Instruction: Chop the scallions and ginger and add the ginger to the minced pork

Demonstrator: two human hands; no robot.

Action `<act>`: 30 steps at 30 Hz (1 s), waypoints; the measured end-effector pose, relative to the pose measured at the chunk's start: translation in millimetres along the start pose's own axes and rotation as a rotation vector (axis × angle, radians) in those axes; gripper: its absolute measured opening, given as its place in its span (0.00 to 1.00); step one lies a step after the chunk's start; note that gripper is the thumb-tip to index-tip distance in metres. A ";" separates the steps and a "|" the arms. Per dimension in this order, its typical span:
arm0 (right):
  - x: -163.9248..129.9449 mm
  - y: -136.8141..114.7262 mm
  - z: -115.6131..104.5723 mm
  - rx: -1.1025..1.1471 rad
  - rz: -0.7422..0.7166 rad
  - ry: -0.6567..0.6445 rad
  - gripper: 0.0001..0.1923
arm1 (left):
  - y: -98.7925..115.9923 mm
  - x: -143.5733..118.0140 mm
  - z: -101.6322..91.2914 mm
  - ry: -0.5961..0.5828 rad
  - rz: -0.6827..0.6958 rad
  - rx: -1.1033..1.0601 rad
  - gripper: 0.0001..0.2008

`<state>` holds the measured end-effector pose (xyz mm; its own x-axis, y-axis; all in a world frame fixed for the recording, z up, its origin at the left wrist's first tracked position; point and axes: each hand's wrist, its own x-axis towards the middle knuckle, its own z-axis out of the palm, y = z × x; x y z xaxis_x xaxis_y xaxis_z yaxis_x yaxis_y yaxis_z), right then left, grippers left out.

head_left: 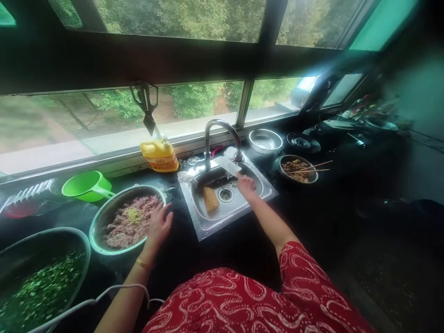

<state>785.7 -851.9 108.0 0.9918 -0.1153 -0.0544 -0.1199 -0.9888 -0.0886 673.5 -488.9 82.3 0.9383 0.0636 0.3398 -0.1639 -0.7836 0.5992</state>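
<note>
Holding the broad, silvery metal knife [227,164] at twelve o'clock, right hand [247,186] should grip firmly; left hand [161,224] (ten o'clock) loosely spread.

the right hand [246,186] is gripping a broad-bladed knife [227,164] beside the curved faucet [222,122], over the steel sink [231,221] where a tan loofah-like pad [210,200] is lying. the left hand [160,223] is sitting at the right rim of a metal bowl [101,222] of minced meat [130,227]; chopsticks [319,165] are jutting from a smaller bowl [295,178].
</note>
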 end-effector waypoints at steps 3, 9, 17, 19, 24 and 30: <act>4.9 27.1 -4.2 0.029 -0.058 -0.024 0.27 | 19.6 -6.9 17.3 0.031 -0.070 0.008 0.21; -30.4 100.9 -3.5 0.187 -0.120 -0.147 0.26 | 40.6 -31.4 30.8 0.060 -0.173 0.032 0.21; 7.7 81.3 3.0 1.084 0.094 -0.350 0.21 | 38.8 -44.9 21.5 0.106 -0.268 0.043 0.24; 20.9 61.7 -0.8 1.372 0.184 -0.513 0.15 | 39.6 -49.1 19.1 0.140 -0.267 0.049 0.24; 15.8 51.2 -11.6 1.769 0.279 -0.806 0.04 | 30.9 -78.1 -2.2 0.223 -0.335 0.090 0.22; -41.2 101.8 -3.4 1.221 -0.023 -0.551 0.24 | -4.2 -138.2 -38.6 0.333 -0.586 0.151 0.24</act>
<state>732.7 -948.2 104.6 0.8820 0.2389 -0.4063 -0.3520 -0.2393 -0.9049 532.8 -470.6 60.9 0.7119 0.6705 0.2091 0.4088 -0.6377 0.6529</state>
